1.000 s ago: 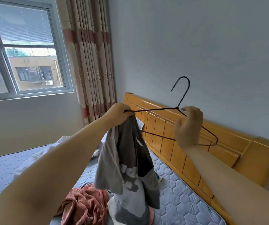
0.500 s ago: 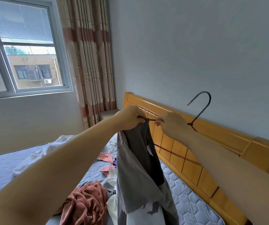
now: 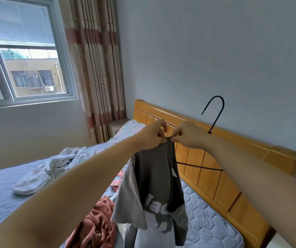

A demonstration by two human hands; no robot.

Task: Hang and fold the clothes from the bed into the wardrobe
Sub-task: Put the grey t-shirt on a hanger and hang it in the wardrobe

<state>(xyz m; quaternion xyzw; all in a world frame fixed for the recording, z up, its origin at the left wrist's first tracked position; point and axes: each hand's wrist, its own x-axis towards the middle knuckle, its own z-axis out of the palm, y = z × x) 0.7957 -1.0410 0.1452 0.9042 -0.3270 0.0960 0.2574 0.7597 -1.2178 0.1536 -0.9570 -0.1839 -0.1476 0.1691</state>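
**A:** Where's the shirt right now?

**B:** The grey T-shirt (image 3: 154, 185) hangs limp in the air above the bed (image 3: 206, 221), with one arm of the black wire hanger (image 3: 215, 113) inside it. The left hand (image 3: 150, 138) pinches its top edge. The right hand (image 3: 190, 135) pinches the same edge just beside it, thumb against forefinger.

**A:** How will it handle?

**B:** I'd say it's light, soft and floppy, and nothing about it is fragile. The thin wire probably flexes, and cloth likely slides along it. I'd grip the fabric at the collar or a shoulder seam, and steady the hanger at its twisted neck below the hook.
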